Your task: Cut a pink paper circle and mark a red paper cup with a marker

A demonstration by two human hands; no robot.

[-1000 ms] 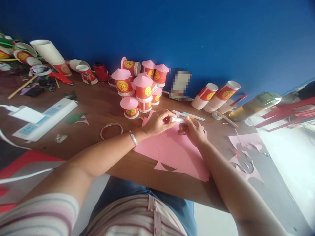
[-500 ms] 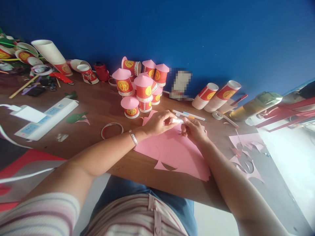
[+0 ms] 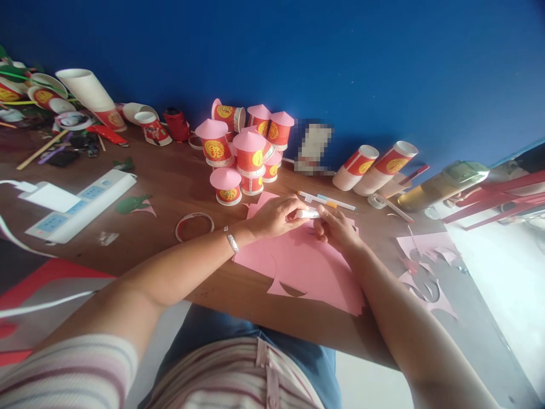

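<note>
Between my two hands is a short white tube, shaped like a glue stick, with faint print on it. The fingers of my left hand are closed around its left end. My right hand pinches the other end between thumb and curled fingers. Both hands are just above a stack of pink paper sheets, from which curved pieces have been cut. Two slim pens lie just beyond the fingers.
Red paper cups with pink cone roofs are stacked at the back. Cup stacks lean by the blue wall, near a tape roll and bottle. A power strip lies left; pink scraps lie right.
The white tube has turned slightly and dropped a little in my fingers. Both hands keep their grip, and the things on the table are unmoved.
</note>
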